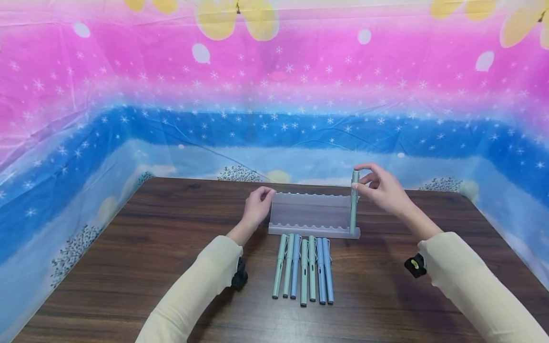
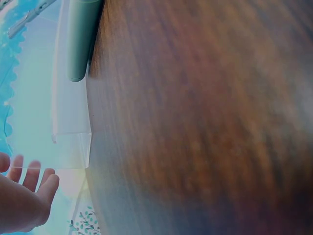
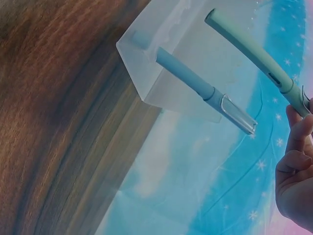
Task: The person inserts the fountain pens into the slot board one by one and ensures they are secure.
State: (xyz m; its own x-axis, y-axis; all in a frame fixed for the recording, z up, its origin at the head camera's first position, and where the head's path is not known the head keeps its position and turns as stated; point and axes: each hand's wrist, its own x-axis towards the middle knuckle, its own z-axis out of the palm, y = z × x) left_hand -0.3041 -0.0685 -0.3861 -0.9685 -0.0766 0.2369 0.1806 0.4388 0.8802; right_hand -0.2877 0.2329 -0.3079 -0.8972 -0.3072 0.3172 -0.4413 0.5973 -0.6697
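The green pen (image 3: pixel 249 48), pinched near its clip by my right hand (image 1: pixel 381 190), is upright at the end of the translucent rack (image 1: pixel 310 212) nearest that hand, close to a blue pen (image 3: pixel 183 73) resting there. My left hand (image 1: pixel 256 207) grips the rack's opposite top corner; I'd brace firmly there, match the blue pen's lean and avoid knocking it.

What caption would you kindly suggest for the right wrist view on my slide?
The right hand holds a green pen near a blue pen resting in the translucent rack.
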